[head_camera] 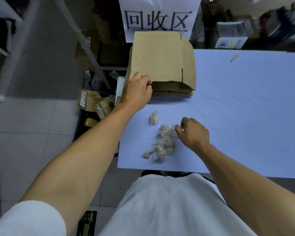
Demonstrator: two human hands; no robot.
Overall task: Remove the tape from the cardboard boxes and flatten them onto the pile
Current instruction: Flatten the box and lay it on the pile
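My left hand (136, 90) grips the near-left corner of the flattened cardboard pile (163, 62); my right hand (192, 132) pinches crumpled tape (162, 143) (a smaller wad (154, 117) lies apart) on the surface (245, 108).

The fingertips of the left hand (137, 90) are hidden at the near left corner of the pile (163, 63), so the grip cannot be told. The fingertips of the right hand (192, 132) are buried in the tape (163, 142). The lower sheets of the pile are covered by the top one. The sign (158, 16) is cut off by the top edge. The shelves (254, 26) behind are blurred.
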